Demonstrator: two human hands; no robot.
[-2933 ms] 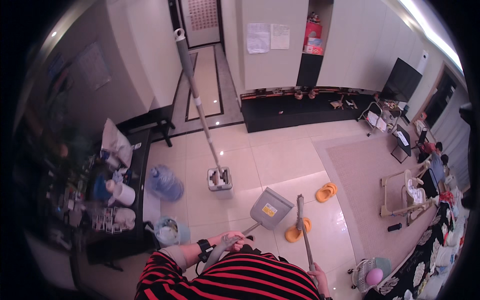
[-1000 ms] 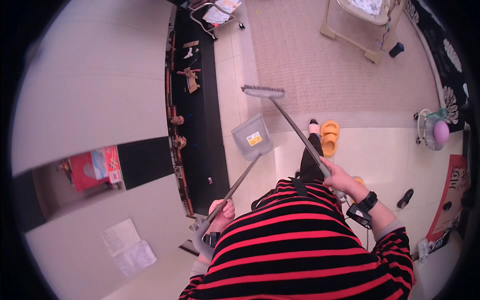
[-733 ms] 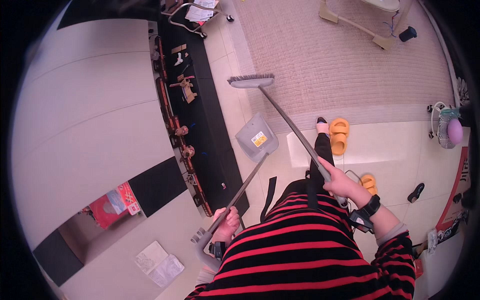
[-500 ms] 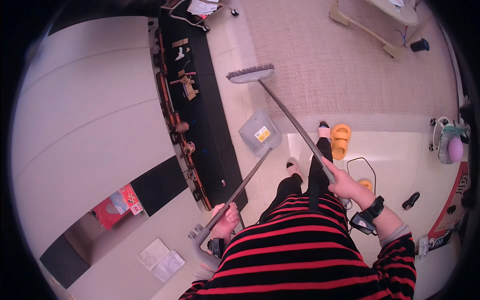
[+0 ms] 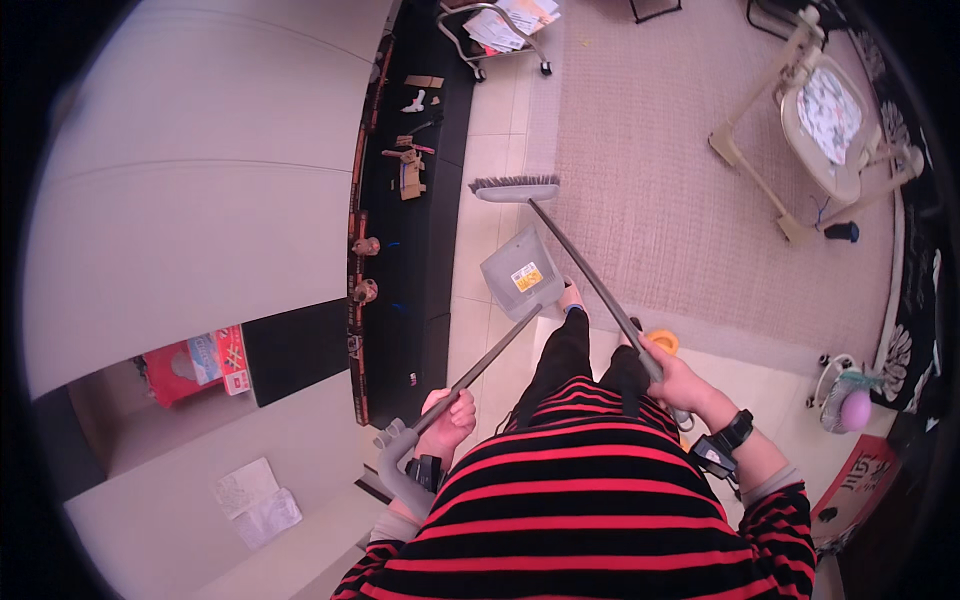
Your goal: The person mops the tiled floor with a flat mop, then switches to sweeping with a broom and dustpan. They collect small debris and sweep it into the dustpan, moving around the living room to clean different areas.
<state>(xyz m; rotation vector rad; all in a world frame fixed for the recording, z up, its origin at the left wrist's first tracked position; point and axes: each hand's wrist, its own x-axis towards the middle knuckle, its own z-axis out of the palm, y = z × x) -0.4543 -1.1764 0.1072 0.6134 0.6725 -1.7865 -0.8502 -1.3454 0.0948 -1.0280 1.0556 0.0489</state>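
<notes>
My left hand (image 5: 447,420) is closed around the dark grey pole of a long-handled dustpan (image 5: 508,268). The grey pan, with a yellow and white sticker, hangs over or rests on the tiles ahead of my feet; I cannot tell which. Wrapped round the upper handle of a broom (image 5: 580,262) is my right hand (image 5: 688,378). Its grey head with dark bristles lies beyond the pan, where the tiles meet the carpet edge, bristles facing away from me. A gap separates broom head and pan.
To the left runs a low black ledge (image 5: 425,270) with cardboard scraps and small figures. A wheeled cart (image 5: 500,30) with papers stands far ahead. On the beige carpet (image 5: 640,150) at right is a cream folding-frame seat (image 5: 830,125). Orange slippers (image 5: 661,342) lie by my feet.
I have stepped forward, and the view has shifted along the ledge and carpet. Broom and dustpan moved along with me, still held; the broom head is now closer to the pan.
</notes>
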